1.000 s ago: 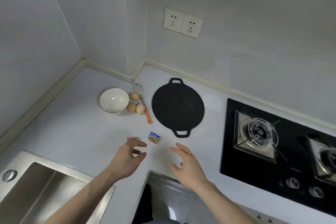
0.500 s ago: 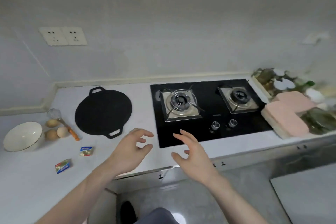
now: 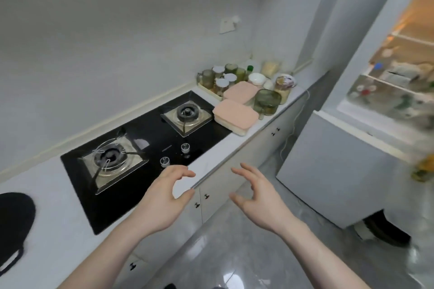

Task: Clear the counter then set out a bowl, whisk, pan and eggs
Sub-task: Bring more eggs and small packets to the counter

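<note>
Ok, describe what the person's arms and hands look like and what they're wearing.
Both forearms are bare as far as the picture shows, with no sleeve in view. The left hand and the right hand wear no gloves, and no rings, watch or bracelet can be seen on them. No markings show on either.

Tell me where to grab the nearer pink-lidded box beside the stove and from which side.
Take the nearer pink-lidded box by its two long side walls below the lid, fingers coming down from above on the aisle side. It lies flat, and its near corner by the counter edge is unobstructed; the green glass jar and second box crowd the far sides.
</note>
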`<control>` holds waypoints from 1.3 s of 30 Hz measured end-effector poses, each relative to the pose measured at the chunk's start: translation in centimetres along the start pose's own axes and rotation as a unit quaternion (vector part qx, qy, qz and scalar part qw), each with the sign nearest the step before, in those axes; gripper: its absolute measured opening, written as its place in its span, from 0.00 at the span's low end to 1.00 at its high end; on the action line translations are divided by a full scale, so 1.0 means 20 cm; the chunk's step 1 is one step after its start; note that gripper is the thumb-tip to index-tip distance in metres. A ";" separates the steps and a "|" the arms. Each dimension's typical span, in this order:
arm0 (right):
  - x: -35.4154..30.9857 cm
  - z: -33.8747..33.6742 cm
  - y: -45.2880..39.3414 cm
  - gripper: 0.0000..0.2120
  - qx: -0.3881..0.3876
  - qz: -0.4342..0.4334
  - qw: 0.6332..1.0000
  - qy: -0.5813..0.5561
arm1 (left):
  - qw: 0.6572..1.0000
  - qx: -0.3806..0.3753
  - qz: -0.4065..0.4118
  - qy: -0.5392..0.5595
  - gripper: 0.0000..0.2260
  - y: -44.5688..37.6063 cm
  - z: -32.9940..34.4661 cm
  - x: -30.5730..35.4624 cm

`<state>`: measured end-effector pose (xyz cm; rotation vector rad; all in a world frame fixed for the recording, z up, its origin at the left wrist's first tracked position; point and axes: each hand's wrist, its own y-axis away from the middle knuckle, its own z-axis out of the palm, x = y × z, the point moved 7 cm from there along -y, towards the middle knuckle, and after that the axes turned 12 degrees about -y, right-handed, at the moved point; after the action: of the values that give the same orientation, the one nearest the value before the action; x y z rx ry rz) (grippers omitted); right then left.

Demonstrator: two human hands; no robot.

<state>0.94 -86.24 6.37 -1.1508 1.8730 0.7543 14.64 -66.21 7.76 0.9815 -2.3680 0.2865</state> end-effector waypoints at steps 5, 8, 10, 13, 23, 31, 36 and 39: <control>0.19 -0.39 0.15 0.28 0.133 0.043 0.990 -0.013 | 0.994 -0.053 0.097 -0.025 0.14 -0.29 0.13 0.36; 0.28 -0.59 0.28 0.28 0.207 0.084 0.975 -0.020 | 0.982 -0.084 0.165 -0.028 0.14 -0.46 0.23 0.56; 0.33 -0.69 0.37 0.27 0.248 0.109 0.963 -0.017 | 0.974 -0.104 0.199 -0.024 0.15 -0.55 0.29 0.67; 0.39 -0.86 0.50 0.27 0.296 0.145 0.944 0.004 | 0.962 -0.125 0.243 -0.018 0.15 -0.68 0.39 0.82; 0.58 -1.24 0.88 0.28 0.409 0.239 0.880 0.033 | 0.903 -0.216 0.369 -0.030 0.13 -0.75 0.78 1.32; 0.89 -1.45 0.89 0.33 0.343 0.321 0.882 0.024 | 0.889 -0.212 0.403 -0.057 0.14 -0.81 0.98 1.70; 1.13 -1.60 0.77 0.38 0.259 0.353 0.898 0.038 | 0.902 -0.198 0.382 -0.051 0.14 -0.86 1.09 1.81; 1.23 -1.61 0.71 0.37 0.203 0.373 0.904 0.054 | 0.909 -0.198 0.365 -0.047 0.14 -0.87 1.15 1.78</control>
<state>-28.85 -117.02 2.73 -0.1865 2.4420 0.6445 -3.08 -108.44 8.84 -0.1075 -2.6464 0.0178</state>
